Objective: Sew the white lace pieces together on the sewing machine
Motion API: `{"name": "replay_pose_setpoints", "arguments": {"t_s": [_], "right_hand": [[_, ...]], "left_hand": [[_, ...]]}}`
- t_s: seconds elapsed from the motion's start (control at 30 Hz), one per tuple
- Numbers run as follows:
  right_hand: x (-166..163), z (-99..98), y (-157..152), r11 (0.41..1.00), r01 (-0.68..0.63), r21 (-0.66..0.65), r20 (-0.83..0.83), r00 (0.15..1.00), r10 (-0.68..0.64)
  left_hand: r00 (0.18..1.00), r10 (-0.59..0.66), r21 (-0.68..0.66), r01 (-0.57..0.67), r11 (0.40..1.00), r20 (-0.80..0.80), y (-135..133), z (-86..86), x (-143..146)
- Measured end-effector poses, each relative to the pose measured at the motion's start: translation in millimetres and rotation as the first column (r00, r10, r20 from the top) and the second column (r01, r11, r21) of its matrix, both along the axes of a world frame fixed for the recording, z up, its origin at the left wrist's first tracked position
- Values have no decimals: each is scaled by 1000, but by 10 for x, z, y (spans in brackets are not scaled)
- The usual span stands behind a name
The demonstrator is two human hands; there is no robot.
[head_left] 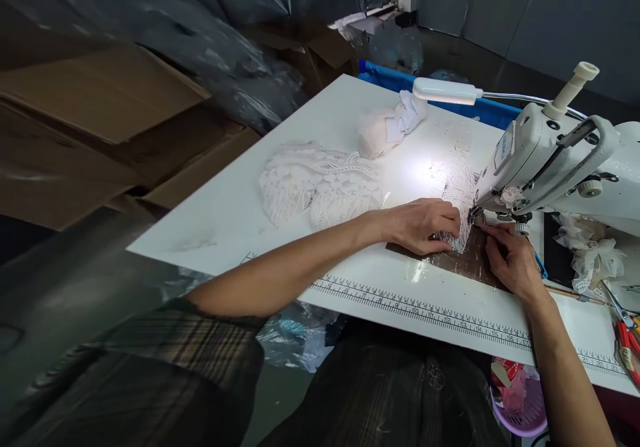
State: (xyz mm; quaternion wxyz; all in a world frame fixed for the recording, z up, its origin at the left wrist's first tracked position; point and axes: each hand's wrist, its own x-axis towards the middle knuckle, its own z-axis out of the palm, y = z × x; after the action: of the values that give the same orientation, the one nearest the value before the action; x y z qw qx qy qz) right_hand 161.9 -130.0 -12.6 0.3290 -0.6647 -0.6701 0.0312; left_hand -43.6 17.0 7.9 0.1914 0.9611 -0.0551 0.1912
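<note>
A strip of white lace (457,234) lies under the needle end of a white sewing machine (525,147). My left hand (425,226) rests at the lace's left edge, its fingers bent and closed on it. From the other side my right hand (515,260) reaches the presser foot (477,217). Its index finger is stretched toward the foot and the thumb sits apart; nothing shows in its grasp. Under both hands is a brown plate (470,267). Bundles of white lace (320,180) are heaped left of the machine.
A pale wrapped bundle (385,130) sits behind the lace heap. The lamp (447,91) shines on the white table (210,234). Scissors (625,334) with red handles and gathered lace pieces (595,254) lie at right. A purple basket (523,410) stands below; cardboard boxes (100,100) at left.
</note>
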Motion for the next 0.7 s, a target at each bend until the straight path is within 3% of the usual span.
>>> {"name": "replay_pose_setpoints", "arguments": {"t_s": [0.23,0.6,0.7], "right_hand": [[-2,-12,-3,1000,-5,-13,8,1000,5],[-28,8,-24,1000,-23,22,65,998,21],[-52,31,-29,995,-95,15,113,989,93]], "left_hand": [[998,33,-63,-36,997,-51,2,-55,38],[998,60,174,-59,983,1,-21,-71,51],[998,62,233,-64,970,15,-36,-72,51]]}}
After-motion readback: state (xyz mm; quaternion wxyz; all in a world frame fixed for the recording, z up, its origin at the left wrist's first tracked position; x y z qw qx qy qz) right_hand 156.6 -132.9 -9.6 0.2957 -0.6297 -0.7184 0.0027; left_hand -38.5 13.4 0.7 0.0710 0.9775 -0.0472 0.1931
